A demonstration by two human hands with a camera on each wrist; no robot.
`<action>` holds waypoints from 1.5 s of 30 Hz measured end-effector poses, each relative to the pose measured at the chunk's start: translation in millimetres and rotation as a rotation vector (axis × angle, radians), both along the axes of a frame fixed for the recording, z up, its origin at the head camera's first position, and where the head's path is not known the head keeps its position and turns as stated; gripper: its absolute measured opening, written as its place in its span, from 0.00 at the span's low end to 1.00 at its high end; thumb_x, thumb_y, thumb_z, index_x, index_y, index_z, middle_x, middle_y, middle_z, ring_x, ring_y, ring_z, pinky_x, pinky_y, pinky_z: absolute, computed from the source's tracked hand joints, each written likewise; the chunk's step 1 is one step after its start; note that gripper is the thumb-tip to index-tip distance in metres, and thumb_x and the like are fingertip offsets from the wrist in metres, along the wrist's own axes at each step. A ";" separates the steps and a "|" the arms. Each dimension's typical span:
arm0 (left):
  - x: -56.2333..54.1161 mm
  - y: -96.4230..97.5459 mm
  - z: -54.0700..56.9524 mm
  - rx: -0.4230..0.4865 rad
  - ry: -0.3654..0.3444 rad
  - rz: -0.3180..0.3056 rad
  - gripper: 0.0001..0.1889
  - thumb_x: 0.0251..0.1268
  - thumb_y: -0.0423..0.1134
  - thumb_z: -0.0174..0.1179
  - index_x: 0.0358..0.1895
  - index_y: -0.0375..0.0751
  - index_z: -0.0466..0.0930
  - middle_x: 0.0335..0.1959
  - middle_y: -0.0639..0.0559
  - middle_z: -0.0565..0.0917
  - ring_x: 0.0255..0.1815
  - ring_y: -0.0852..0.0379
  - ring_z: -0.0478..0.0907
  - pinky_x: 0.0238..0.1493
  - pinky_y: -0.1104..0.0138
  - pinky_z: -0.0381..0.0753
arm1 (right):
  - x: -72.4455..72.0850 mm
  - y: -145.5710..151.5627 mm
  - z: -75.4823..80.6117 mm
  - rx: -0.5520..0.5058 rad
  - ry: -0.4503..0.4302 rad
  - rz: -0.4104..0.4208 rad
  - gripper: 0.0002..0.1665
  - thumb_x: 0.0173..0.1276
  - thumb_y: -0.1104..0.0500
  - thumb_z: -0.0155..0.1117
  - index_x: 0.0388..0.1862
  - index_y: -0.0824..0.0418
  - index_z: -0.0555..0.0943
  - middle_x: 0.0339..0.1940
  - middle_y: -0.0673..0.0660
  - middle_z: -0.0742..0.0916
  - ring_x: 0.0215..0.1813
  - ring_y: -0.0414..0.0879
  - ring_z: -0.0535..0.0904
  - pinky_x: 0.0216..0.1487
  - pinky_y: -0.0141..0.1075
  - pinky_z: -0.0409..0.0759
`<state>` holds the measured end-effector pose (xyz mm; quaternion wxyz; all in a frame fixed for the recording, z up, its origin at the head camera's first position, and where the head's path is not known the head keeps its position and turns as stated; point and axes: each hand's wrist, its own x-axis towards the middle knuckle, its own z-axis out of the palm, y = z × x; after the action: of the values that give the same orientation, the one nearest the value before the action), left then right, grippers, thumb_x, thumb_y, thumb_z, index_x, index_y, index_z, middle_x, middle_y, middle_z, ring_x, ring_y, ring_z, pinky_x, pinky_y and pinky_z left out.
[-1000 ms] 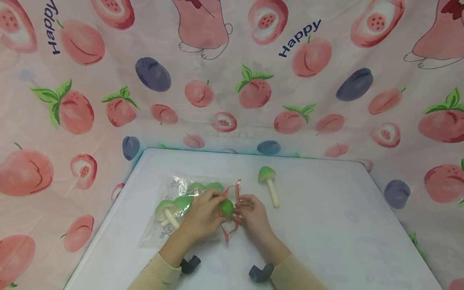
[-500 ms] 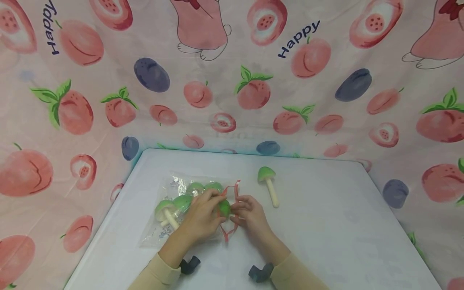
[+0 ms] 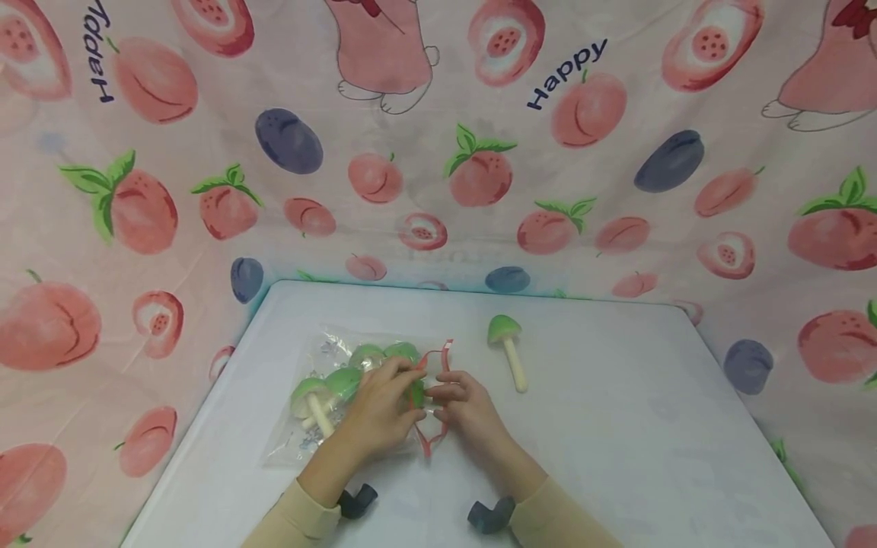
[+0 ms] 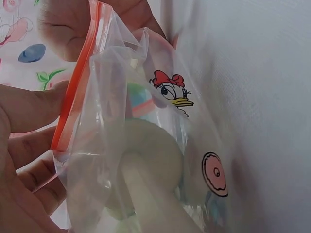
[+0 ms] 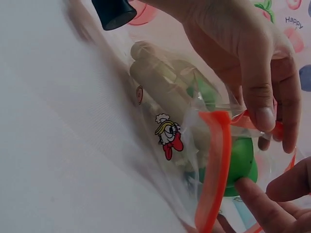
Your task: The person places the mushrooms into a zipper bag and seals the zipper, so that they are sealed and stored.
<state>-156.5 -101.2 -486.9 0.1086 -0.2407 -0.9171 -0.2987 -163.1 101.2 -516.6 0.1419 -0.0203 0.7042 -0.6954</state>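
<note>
My left hand (image 3: 384, 403) lies over a clear zip bag (image 3: 288, 445) and pinches its red zip edge (image 5: 216, 165), which gapes toward the right. Several toy mushrooms with green caps and pale stems lie inside, such as the mushroom (image 3: 311, 399) at the left. In the mouth sits a green mushroom cap (image 5: 240, 160), its stem pointing into the bag. My right hand (image 3: 473, 411) reaches to the opening from the right, with one fingertip (image 5: 243, 187) pressing on that cap. The left wrist view shows a pale mushroom stem (image 4: 146, 194) through the plastic.
Another toy mushroom (image 3: 510, 354) lies loose on the white table (image 3: 630, 426), behind and right of my right hand. Dark wrist-camera mounts, such as the mount (image 3: 492, 516), hang at both wrists. A fruit-patterned cloth (image 3: 411, 175) stands around the table's back and sides.
My right hand has moved left toward the bag's mouth, and the green cap has gone deeper inside. My left hand keeps its grip on the zip edge. The loose mushroom has not moved.
</note>
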 end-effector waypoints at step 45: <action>-3.8 -12.0 -3.5 -0.004 -0.063 0.031 0.34 0.55 0.40 0.83 0.68 0.47 0.84 0.64 0.55 0.80 0.63 0.51 0.81 0.68 0.51 0.75 | -14.5 -1.1 -6.5 -0.134 -0.086 0.227 0.39 0.66 0.75 0.48 0.79 0.69 0.67 0.78 0.72 0.78 0.77 0.68 0.76 0.71 0.52 0.82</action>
<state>-160.4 -113.2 -490.5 0.0839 -0.2170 -0.9243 -0.3024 -177.6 100.0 -523.1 0.2478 -0.0794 0.6428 -0.7205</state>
